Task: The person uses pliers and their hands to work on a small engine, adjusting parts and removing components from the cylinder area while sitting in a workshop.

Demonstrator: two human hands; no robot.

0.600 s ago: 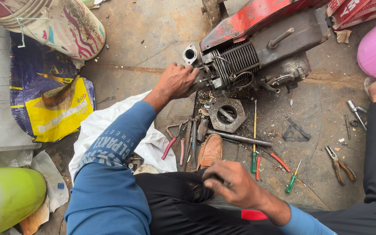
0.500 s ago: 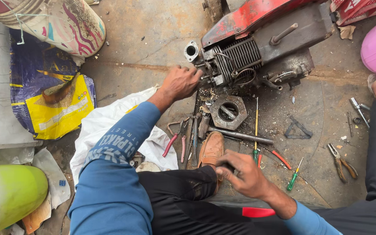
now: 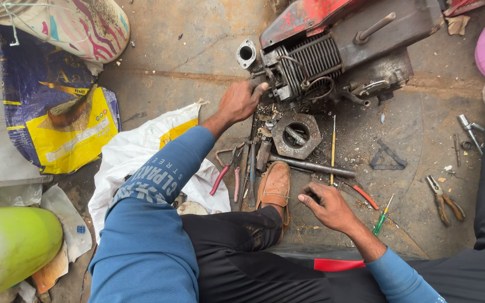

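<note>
Head view. The left hand (image 3: 241, 101) rests against the lower left corner of a small engine (image 3: 332, 56) that lies on the concrete floor (image 3: 197, 50); its fingers are curled against the metal near the finned block, though whether they actually clasp a part cannot be told. The right hand (image 3: 328, 206) is lowered to the floor just beside a brown shoe (image 3: 274, 188), fingers bent over something small and dark; what it is cannot be made out.

Between the hands lie a hexagonal metal ring (image 3: 296, 134), a steel bar (image 3: 314, 166), red-handled pliers (image 3: 227, 171) and a green screwdriver (image 3: 383, 216).

Assessment: the engine looks heavy, rigid cast metal, greasy and likely slippery. The thin fins are the fragile area. Firm hold is better taken on the solid casing or the round flange (image 3: 246, 54) than on wires or fins.
</note>
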